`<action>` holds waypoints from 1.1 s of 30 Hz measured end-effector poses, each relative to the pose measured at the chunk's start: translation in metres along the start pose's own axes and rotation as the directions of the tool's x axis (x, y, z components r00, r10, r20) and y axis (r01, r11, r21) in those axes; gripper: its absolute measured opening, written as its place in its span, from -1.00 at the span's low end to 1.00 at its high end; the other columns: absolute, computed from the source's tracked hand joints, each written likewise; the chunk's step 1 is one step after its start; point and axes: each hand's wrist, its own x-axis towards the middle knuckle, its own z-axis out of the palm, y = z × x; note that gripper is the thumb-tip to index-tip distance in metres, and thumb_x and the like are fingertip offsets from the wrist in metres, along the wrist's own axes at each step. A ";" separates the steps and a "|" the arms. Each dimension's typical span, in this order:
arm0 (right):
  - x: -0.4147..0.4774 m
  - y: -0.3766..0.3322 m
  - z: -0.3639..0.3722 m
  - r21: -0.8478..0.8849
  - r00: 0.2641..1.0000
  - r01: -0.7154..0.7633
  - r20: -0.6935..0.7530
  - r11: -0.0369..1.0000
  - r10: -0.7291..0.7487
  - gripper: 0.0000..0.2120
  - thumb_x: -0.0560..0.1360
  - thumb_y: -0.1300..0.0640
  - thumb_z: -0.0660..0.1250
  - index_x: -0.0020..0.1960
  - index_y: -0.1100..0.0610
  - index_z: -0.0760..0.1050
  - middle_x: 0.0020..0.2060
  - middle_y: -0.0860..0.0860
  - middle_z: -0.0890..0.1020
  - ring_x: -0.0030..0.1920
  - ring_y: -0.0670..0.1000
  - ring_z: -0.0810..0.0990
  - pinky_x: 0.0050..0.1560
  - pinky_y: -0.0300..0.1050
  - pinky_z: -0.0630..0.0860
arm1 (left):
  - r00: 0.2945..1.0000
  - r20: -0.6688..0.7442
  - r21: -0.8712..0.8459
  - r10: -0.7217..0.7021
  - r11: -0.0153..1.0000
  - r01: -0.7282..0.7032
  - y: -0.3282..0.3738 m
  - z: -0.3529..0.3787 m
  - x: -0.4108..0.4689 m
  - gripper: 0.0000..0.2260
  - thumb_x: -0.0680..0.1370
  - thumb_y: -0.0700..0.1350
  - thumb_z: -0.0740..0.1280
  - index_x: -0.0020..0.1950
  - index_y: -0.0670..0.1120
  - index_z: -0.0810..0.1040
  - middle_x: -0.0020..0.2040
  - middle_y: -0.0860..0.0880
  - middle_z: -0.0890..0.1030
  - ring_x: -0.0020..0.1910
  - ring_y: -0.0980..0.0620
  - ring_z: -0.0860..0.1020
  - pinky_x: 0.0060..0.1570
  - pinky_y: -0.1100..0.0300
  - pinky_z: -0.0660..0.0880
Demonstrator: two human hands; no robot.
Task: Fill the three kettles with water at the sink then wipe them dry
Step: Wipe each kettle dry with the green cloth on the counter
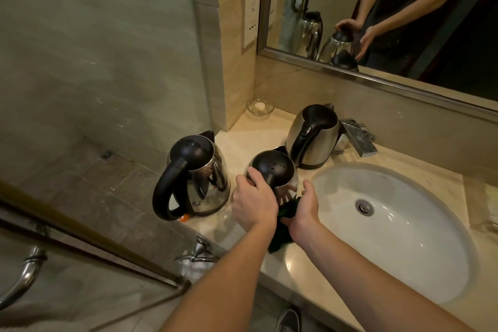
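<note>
Wiping stage appears to be under way; whether the kettles hold water cannot be told, as all lids are sitting closed. The left hand (253, 202) is gripping the handle of the middle kettle (272, 167), which is standing on the counter (323, 264) beside the sink (404, 224). The right hand (305, 207) is pressing a dark cloth (281, 234) against its side; finger curl cannot be told. The left kettle (199, 175) is showing droplets, and the back kettle (315, 137) is waiting by the tap (358, 137).
</note>
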 end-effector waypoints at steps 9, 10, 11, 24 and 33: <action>-0.029 -0.028 -0.002 0.144 0.997 0.054 0.042 0.988 -0.061 -0.58 0.62 -0.08 0.17 0.41 0.06 0.33 0.04 0.08 0.47 0.37 0.21 0.40 0.39 0.23 0.34 | 0.998 0.006 -0.011 0.056 0.998 -0.056 0.000 -0.004 0.000 -0.49 0.65 0.22 0.01 0.07 -0.14 0.56 -0.15 -0.08 0.52 -0.15 -0.03 0.41 -0.16 0.09 0.30; -0.031 -0.029 -0.001 0.153 0.996 0.069 0.049 0.986 -0.077 -0.60 0.61 -0.07 0.18 0.40 0.06 0.34 -0.02 0.06 0.47 0.38 0.20 0.39 0.39 0.22 0.34 | 0.998 0.008 -0.005 0.061 0.998 -0.061 0.000 -0.005 0.000 -0.49 0.65 0.22 0.01 0.06 -0.14 0.56 -0.17 -0.05 0.49 -0.16 -0.03 0.40 -0.16 0.09 0.30; -0.033 -0.030 -0.001 0.161 0.995 0.075 0.059 0.984 -0.086 -0.64 0.62 -0.06 0.18 0.35 0.06 0.37 -0.07 0.04 0.46 0.37 0.19 0.39 0.40 0.21 0.33 | 0.998 0.009 0.001 0.066 0.998 -0.066 -0.001 -0.005 0.000 -0.48 0.65 0.23 0.01 0.05 -0.14 0.57 -0.18 -0.04 0.47 -0.16 -0.02 0.40 -0.16 0.09 0.30; 0.001 -0.001 -0.008 0.140 0.998 -0.020 0.063 0.990 0.011 -0.74 0.60 -0.14 0.17 0.03 0.06 0.44 -0.05 0.03 0.54 0.07 0.06 0.50 0.35 0.16 0.31 | 0.990 -0.001 0.006 0.138 0.990 -0.138 -0.004 -0.005 0.004 -0.54 0.64 0.21 0.05 -0.12 -0.10 0.51 -0.31 0.03 0.44 -0.23 0.02 0.42 -0.20 0.13 0.27; -0.016 -0.021 -0.016 0.170 0.991 0.071 0.099 0.983 -0.089 -0.49 0.61 -0.12 0.18 0.50 0.06 0.27 0.44 0.17 0.32 0.46 0.28 0.27 0.39 0.27 0.33 | 0.981 0.015 0.029 0.193 0.981 -0.194 -0.005 -0.005 0.010 -0.52 0.65 0.21 0.05 -0.13 -0.13 0.53 -0.30 0.00 0.43 -0.20 -0.02 0.41 -0.17 0.11 0.26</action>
